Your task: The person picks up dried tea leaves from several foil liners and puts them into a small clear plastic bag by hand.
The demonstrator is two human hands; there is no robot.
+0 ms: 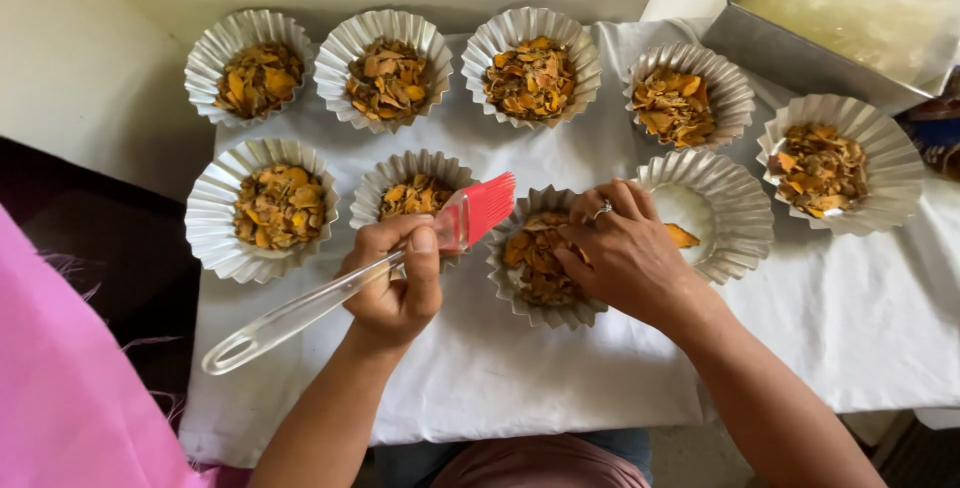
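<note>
1. Head view: left hand [392, 288] is fisted around a clear-handled pastry brush [400, 253] with red silicone bristles, tilted above the cloth.
2. Right hand [622, 253], fingers curled, rests on a pleated foil cup [545, 313] of orange-brown flakes at centre; whether it pinches anything cannot be told.
3. Beside it, a nearly empty foil cup [735, 213].
4. Seven filled cups surround them on white cloth [500, 368]; a metal tray [800, 48] sits top right.
</note>
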